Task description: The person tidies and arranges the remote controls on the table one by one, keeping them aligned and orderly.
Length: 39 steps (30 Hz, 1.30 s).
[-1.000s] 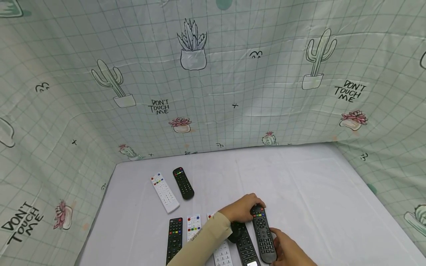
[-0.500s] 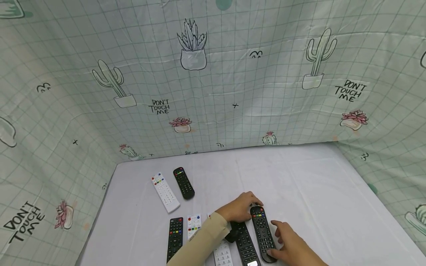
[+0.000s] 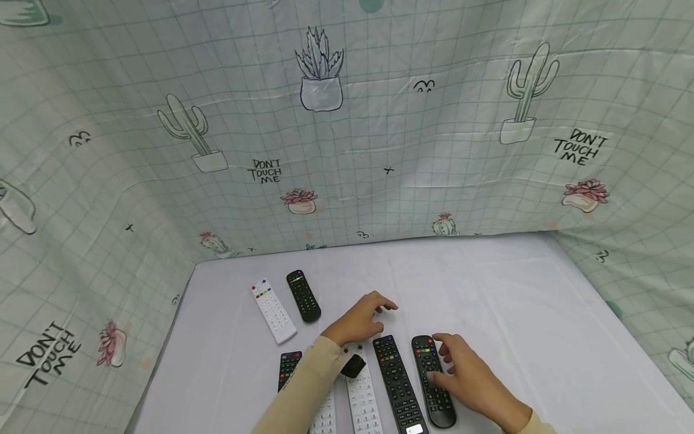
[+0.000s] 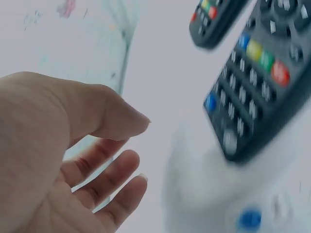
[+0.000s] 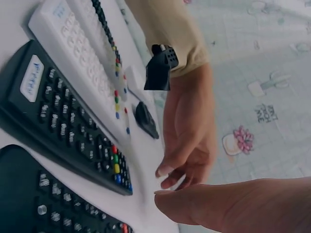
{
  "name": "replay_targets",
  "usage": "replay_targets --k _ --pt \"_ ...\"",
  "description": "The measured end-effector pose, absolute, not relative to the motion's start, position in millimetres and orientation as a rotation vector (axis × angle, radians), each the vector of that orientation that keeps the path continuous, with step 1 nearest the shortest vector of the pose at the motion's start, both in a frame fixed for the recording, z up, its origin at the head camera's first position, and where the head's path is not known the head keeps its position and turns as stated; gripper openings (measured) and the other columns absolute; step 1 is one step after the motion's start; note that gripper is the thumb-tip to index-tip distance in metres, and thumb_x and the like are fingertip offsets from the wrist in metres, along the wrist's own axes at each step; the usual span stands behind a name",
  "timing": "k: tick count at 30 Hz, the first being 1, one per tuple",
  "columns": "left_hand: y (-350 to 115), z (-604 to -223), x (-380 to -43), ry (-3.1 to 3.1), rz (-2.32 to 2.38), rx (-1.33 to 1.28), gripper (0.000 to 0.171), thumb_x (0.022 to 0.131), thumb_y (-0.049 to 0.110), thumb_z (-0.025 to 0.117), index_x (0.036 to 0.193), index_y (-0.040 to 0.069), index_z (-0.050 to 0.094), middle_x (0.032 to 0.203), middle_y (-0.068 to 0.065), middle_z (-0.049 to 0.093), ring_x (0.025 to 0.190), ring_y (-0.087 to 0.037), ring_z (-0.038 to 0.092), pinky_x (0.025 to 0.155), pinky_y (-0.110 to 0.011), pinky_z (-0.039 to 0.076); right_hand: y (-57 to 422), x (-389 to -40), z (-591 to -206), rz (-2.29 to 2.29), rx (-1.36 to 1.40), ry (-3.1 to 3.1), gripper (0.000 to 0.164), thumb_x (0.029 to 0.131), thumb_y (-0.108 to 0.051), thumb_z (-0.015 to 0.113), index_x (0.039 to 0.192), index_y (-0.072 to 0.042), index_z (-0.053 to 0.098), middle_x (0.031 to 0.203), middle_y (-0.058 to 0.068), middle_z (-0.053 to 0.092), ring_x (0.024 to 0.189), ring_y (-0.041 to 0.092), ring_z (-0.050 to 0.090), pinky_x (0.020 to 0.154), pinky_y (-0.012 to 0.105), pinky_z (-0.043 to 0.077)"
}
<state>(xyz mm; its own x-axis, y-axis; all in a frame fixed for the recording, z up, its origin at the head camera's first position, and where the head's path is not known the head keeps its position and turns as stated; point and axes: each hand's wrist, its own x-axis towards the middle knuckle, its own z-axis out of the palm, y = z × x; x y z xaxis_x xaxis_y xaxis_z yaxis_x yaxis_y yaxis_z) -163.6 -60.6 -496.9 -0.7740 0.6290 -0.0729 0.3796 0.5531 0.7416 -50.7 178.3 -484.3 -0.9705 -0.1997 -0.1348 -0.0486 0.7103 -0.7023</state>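
Observation:
In the head view my left hand (image 3: 358, 320) hovers past the far end of a white remote control (image 3: 363, 398), fingers loosely bent around nothing. The left wrist view shows that hand (image 4: 58, 131) with thumb and fingers apart. My right hand (image 3: 468, 375) is at the right side of the rightmost black remote control (image 3: 441, 410), its thumb over the buttons; contact cannot be told. In the right wrist view the right thumb (image 5: 228, 204) is stretched out. Left of that remote lies another black remote control (image 3: 398, 386) with a white label.
My left sleeve (image 3: 303, 392) partly covers a second white remote (image 3: 324, 416) and a black one (image 3: 290, 363). Farther back lie a white remote (image 3: 273, 312) and a small black remote (image 3: 303, 296). A printed cloth (image 3: 347, 144) hangs behind the white table (image 3: 488, 289).
My left hand has left the top of the rightmost black remote and moved left. My right hand has slid up along that remote's right side. The view has shifted slightly.

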Motion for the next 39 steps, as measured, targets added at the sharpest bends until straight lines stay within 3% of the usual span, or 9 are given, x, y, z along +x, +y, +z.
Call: replay_targets --k 9,17,26,39 --pt "-103 -499 -169 2.562 1.224 0.697 0.039 0.094 -0.011 0.059 0.132 -0.004 0.066 0.127 -0.02 0.064 0.116 -0.039 0.06 0.102 -0.05 0.052 157 -71 -478 -1.121 -0.327 2.74 0.066 0.085 -0.01 0.086 0.14 0.008 0.055 0.107 0.008 0.059 0.1 0.024 0.064 0.084 0.045 0.058" --pt "-136 -502 -171 2.659 1.302 0.518 0.035 0.096 -0.007 0.06 0.13 -0.003 0.067 0.126 -0.019 0.064 0.116 -0.039 0.061 0.102 -0.054 0.051 136 -88 -472 -1.147 -0.435 2.732 0.062 0.086 -0.009 0.085 0.139 0.007 0.056 0.109 0.01 0.06 0.099 0.023 0.06 0.08 0.04 0.054" --pt "-168 -508 -171 2.727 1.384 0.298 0.034 0.098 -0.006 0.061 0.132 0.0 0.067 0.128 -0.017 0.062 0.115 -0.035 0.06 0.098 -0.052 0.052 110 -108 -468 -1.178 -0.509 2.702 0.057 0.088 -0.008 0.083 0.137 0.006 0.057 0.108 0.011 0.06 0.1 0.027 0.062 0.084 0.046 0.055" --pt "-195 -513 -180 2.816 1.465 0.119 0.04 0.099 -0.003 0.061 0.138 -0.004 0.062 0.132 -0.023 0.059 0.124 -0.04 0.056 0.108 -0.058 0.046 68 -134 -472 -1.196 -0.599 2.647 0.055 0.091 -0.007 0.079 0.139 0.008 0.056 0.112 0.016 0.06 0.104 0.031 0.063 0.087 0.05 0.056"
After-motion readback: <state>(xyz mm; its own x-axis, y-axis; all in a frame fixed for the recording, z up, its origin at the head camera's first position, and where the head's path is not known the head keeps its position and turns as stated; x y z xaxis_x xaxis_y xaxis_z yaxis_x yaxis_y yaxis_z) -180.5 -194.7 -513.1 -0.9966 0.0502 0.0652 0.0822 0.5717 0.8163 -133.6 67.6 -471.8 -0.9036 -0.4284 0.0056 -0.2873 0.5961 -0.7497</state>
